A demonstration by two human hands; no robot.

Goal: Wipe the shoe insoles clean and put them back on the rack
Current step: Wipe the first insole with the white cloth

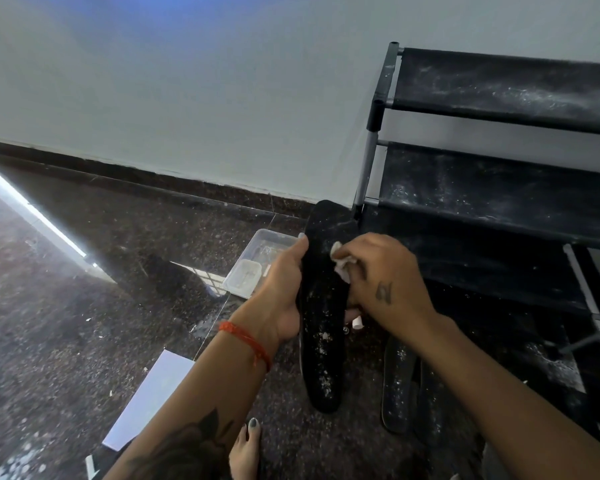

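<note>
My left hand (281,292) grips a long black insole (321,327) by its left edge and holds it above the floor, toe end away from me. White specks cover its lower half. My right hand (381,282) pinches a small white wipe (343,263) and presses it on the insole's upper part. Two more dusty black insoles (397,382) lie on the floor below my right forearm. The black shoe rack (499,188) stands at the right, its fabric shelves smeared with white dust.
A clear plastic tray (257,261) with a smaller container in it sits on the dark stone floor left of the insole. A white sheet (153,386) lies by my left forearm. A bare foot (245,452) shows at the bottom. The white wall runs behind.
</note>
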